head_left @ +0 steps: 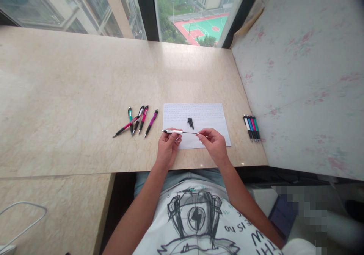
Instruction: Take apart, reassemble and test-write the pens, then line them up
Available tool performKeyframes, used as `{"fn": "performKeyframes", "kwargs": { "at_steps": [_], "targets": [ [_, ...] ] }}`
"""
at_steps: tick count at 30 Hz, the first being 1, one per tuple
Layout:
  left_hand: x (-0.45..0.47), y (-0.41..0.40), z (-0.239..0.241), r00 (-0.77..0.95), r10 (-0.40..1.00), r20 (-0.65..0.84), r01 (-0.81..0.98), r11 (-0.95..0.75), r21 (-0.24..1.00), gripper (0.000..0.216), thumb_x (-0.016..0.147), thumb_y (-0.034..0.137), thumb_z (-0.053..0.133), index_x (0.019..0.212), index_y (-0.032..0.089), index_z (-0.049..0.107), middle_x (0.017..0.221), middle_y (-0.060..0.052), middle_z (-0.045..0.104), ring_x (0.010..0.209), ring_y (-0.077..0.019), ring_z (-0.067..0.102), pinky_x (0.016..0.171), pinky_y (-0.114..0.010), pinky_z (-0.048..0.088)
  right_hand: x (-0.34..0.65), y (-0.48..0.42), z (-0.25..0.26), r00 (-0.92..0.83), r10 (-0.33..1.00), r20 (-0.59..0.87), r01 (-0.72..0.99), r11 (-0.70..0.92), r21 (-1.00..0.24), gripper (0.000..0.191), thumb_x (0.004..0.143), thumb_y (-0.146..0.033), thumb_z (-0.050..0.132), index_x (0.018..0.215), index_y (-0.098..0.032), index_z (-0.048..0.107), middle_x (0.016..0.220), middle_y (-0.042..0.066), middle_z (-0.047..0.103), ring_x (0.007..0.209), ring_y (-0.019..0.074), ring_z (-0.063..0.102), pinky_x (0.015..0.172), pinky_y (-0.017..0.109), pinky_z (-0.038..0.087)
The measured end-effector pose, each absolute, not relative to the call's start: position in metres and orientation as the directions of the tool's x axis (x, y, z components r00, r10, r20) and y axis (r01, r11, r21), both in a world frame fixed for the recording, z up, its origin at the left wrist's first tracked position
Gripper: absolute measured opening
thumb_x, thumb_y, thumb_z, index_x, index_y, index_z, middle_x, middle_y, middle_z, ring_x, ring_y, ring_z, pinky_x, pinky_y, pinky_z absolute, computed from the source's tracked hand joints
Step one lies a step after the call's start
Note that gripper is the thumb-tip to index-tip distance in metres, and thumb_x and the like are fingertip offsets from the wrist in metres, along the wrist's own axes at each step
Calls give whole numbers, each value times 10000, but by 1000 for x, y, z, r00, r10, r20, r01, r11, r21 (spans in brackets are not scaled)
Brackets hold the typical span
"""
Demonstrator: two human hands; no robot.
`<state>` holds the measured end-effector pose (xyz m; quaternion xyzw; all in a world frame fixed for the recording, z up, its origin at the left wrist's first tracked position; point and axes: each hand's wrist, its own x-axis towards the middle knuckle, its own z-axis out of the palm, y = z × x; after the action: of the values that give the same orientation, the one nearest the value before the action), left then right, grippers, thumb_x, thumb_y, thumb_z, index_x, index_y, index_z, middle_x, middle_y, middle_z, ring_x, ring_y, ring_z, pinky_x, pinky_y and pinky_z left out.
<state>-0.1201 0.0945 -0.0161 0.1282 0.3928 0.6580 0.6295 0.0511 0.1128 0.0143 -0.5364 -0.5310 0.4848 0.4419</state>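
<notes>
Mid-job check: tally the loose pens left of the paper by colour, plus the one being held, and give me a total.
Pink pens: 2
Teal pen: 1
Loose white pen: 1
Purple pen: 1
Held white pen, in the left hand: 1
Total: 6

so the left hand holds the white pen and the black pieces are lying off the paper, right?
Not quite: in the head view, the black pieces lie on the paper, not off it. The left hand does hold the white pen.
</notes>
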Motion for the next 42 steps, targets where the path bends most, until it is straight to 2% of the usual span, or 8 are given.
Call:
{"fn": "performKeyframes", "kwargs": {
  "at_steps": [11, 15, 19, 22, 26, 32, 36, 42],
  "targets": [
    [-119, 93, -16, -142, 940, -311, -688, 133, 714, 259, 757, 290, 814, 940, 182, 664, 834, -29, 719, 720, -114, 668, 669, -226, 493, 37, 116, 11, -74, 997, -30, 125, -20, -992, 181, 857, -370, 645, 935, -208, 627, 870, 61, 724, 818, 192, 684, 636, 283, 530],
    [-119, 94, -15, -147, 938, -315, -711, 122, 693, 244, 764, 280, 807, 934, 182, 662, 866, -35, 718, 703, -100, 649, 650, -214, 485, 48, 123, 5, -201, 979, 33, 259, 86, -962, 332, 826, -306, 672, 1142, -222, 613, 984, 54, 717, 820, 177, 663, 643, 283, 534],
    [-119, 94, -14, -150, 935, -322, -721, 120, 683, 244, 760, 284, 809, 925, 187, 658, 868, -34, 716, 691, -97, 636, 643, -216, 483, 54, 132, -5, -185, 979, 84, 583, 178, -792, 256, 857, -232, 605, 1108, -209, 649, 939, 53, 697, 733, 173, 614, 670, 316, 512],
    [-119, 94, -15, -150, 935, -322, -720, 120, 684, 249, 755, 284, 813, 926, 187, 661, 857, -29, 711, 686, -95, 631, 649, -219, 484, 48, 140, -10, -181, 976, 122, 770, 217, -600, 186, 878, -247, 610, 1048, -206, 674, 935, 71, 668, 843, 219, 609, 764, 355, 489],
    [-120, 94, -17, -153, 936, -315, -718, 114, 687, 241, 762, 282, 809, 925, 179, 665, 842, -28, 705, 683, -90, 628, 668, -218, 484, 34, 148, -11, -137, 986, 97, 890, 165, -425, 146, 890, -320, 637, 985, -213, 663, 980, 90, 636, 950, 257, 579, 700, 332, 445],
    [-120, 94, -18, -150, 938, -312, -716, 114, 688, 229, 764, 264, 807, 926, 170, 676, 817, -21, 693, 685, -89, 628, 648, -205, 474, 26, 151, -5, -46, 998, 32, 943, 54, -328, 131, 943, -278, 529, 891, -211, 629, 948, 72, 622, 871, 217, 562, 600, 297, 341],
    [-119, 94, -17, -157, 934, -322, -720, 115, 684, 236, 754, 268, 814, 921, 174, 676, 824, -22, 696, 682, -92, 626, 647, -212, 478, 39, 153, -5, 3, 1000, 28, 912, 9, -410, 153, 935, -267, 521, 872, -205, 645, 956, 82, 649, 852, 220, 583, 631, 309, 372],
    [-119, 94, -17, -155, 935, -320, -720, 115, 685, 228, 769, 266, 803, 934, 172, 678, 839, -31, 700, 689, -92, 625, 647, -208, 479, 75, 147, -6, -1, 997, -75, 469, -66, -881, 198, 870, -388, 622, 830, -198, 662, 792, 43, 701, 747, 204, 666, 676, 319, 488]
  ]
}}
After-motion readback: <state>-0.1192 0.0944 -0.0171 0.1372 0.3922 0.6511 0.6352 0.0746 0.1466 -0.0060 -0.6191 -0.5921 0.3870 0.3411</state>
